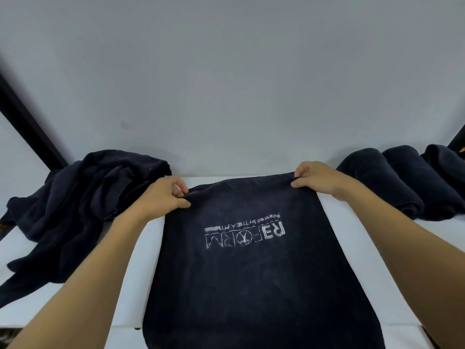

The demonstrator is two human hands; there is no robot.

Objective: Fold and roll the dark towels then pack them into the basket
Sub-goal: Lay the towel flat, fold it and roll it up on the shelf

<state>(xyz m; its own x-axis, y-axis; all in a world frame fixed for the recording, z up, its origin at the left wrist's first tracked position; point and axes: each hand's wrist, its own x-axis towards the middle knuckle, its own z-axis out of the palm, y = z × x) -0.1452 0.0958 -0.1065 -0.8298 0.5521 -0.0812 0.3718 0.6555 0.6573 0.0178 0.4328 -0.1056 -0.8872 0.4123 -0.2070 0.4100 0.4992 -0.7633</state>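
Two thumbs and their curled fingers pinch the far hem of the spread towel, one hand at each far corner. The left hand grips the far left corner with its thumb on top of the cloth and its fingers tucked round the edge. The right hand grips the far right corner the same way, and the hem bunches slightly between them. Both bare forearms run back along the towel's two long sides toward the person. The spread towel is dark navy and lies flat on the white table, its near end reaching past the table's near edge. A white printed logo sits on its far half and reads upside down from the person's side. Left of the spread towel, just beyond the left hand, a loose heap of dark towels lies crumpled on the table, part of it trailing toward the near left. Right of the spread towel and apart from it, three rolled dark towels lie side by side against the pale wall. A black post slants up behind the heap.
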